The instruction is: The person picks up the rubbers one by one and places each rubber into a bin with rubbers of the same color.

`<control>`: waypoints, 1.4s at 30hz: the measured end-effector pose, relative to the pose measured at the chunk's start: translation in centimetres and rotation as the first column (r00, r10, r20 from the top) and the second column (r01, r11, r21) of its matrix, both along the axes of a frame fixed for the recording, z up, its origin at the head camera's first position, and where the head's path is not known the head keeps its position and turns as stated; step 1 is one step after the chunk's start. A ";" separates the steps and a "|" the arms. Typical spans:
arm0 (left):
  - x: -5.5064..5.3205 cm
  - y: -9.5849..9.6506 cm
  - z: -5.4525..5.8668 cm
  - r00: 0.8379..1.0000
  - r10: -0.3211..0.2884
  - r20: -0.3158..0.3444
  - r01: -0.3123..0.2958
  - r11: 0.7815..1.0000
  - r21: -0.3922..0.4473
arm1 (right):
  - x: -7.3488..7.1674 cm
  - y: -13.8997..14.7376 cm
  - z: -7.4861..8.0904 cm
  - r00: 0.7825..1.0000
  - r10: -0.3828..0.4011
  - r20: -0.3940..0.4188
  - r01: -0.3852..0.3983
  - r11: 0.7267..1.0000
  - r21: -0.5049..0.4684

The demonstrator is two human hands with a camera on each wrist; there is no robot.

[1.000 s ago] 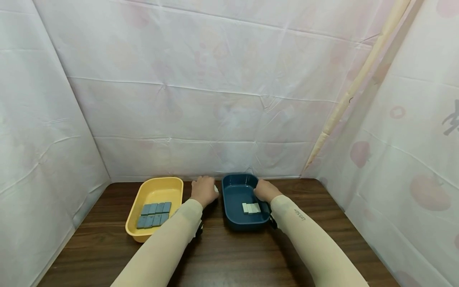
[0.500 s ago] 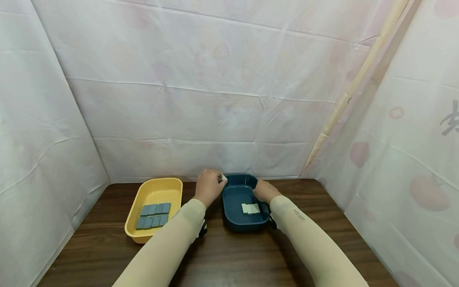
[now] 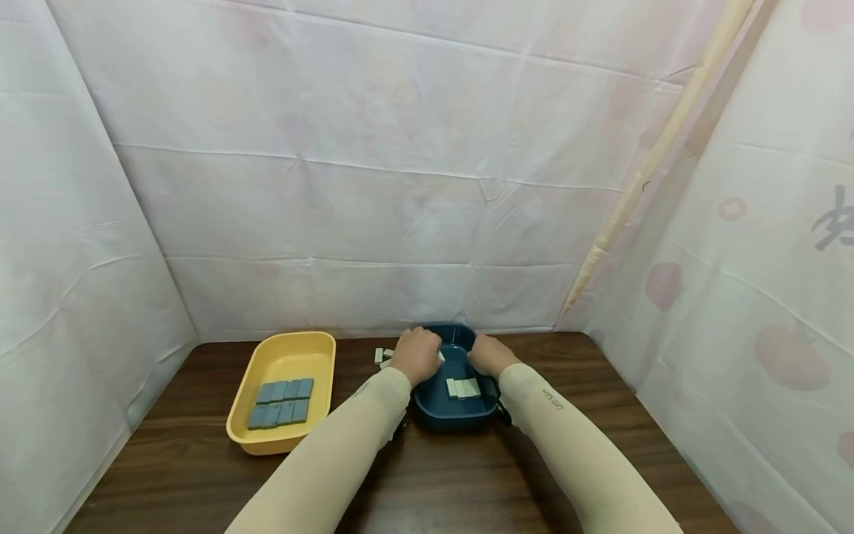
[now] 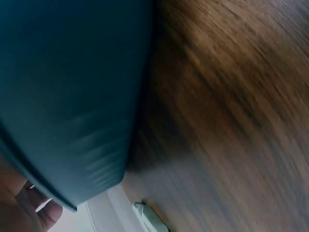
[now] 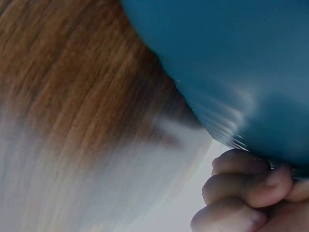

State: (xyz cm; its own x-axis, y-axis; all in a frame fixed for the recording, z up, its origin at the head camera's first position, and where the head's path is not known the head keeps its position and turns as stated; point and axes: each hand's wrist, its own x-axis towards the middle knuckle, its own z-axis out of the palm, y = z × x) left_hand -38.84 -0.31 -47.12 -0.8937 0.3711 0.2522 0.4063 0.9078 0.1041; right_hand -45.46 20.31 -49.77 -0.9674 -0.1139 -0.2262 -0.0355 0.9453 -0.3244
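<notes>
My left hand (image 3: 416, 356) is over the left rim of a dark blue plastic basin (image 3: 445, 412), pinching a small white tile (image 3: 441, 357) that is mostly hidden by the fingers. On the basin's floor, a short row of similar white tiles (image 3: 463, 388) lies side by side near the front. At the right rim, my right hand (image 3: 490, 356) grips the basin with curled fingers (image 5: 231, 186). Several loose white tiles (image 3: 379, 355) lie on the table just left of my left hand, and one pale tile (image 4: 149, 218) shows beyond the basin in the left wrist view.
To the left, a yellow basin (image 3: 235, 421) holds two rows of blue-grey tiles (image 3: 281, 403). Both basins stand on a dark wood table (image 3: 454, 482). Pale printed sheeting (image 3: 373, 208) hangs behind and at both sides, with a wrapped pole (image 3: 620, 215) at the right corner.
My left hand has moved right from the table beside the blue basin to over its rim, carrying a white tile. Loose tiles behind it have come into view. My right hand stays at the rim.
</notes>
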 end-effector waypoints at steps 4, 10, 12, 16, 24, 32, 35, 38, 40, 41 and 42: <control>-0.2 0.8 -0.7 0.999 0.004 0.032 -0.004 1.000 -0.011 | 2.4 -0.4 1.9 1.000 0.012 -0.011 -0.012 1.000 -0.017; -0.2 2.0 -1.1 0.997 0.032 0.074 -0.034 0.999 0.016 | 2.4 -0.4 2.0 0.999 0.021 -0.025 -0.022 1.000 -0.023; -0.3 2.3 -1.4 0.997 0.031 0.077 -0.033 0.999 0.025 | 2.4 -0.3 1.9 0.999 0.027 -0.030 -0.027 0.999 -0.019; -0.6 3.0 -2.4 0.998 0.028 0.048 -0.029 0.999 0.019 | 2.6 -0.3 2.0 0.999 0.031 -0.032 -0.031 0.999 -0.011; -0.6 4.5 -2.4 0.993 0.063 0.098 -0.063 0.998 0.001 | 2.9 -0.3 2.2 0.998 0.062 -0.031 -0.062 0.998 0.013; -0.6 5.2 -2.7 0.986 0.081 0.145 -0.093 0.993 0.075 | 2.7 -0.3 2.1 0.996 0.071 -0.050 -0.069 0.997 0.035; -0.5 5.3 -2.6 0.986 0.082 0.146 -0.093 0.993 0.068 | 2.7 -0.3 2.1 0.996 0.075 -0.056 -0.073 0.997 0.036; -0.1 5.3 -2.2 0.986 0.073 0.149 -0.083 0.994 0.066 | 2.8 -0.3 2.0 0.995 0.076 -0.058 -0.074 0.997 0.033; 0.3 5.3 -2.0 0.986 0.058 0.159 -0.070 0.995 0.071 | 2.8 -0.2 2.0 0.995 0.076 -0.058 -0.074 0.997 0.030; 0.4 5.4 -1.8 0.985 0.051 0.163 -0.064 0.995 0.072 | 2.7 -0.2 2.0 0.995 0.077 -0.059 -0.075 0.997 0.031; 0.2 5.3 -2.1 0.987 0.039 0.154 -0.051 0.996 0.076 | 2.7 -0.2 1.9 0.995 0.076 -0.058 -0.074 0.997 0.030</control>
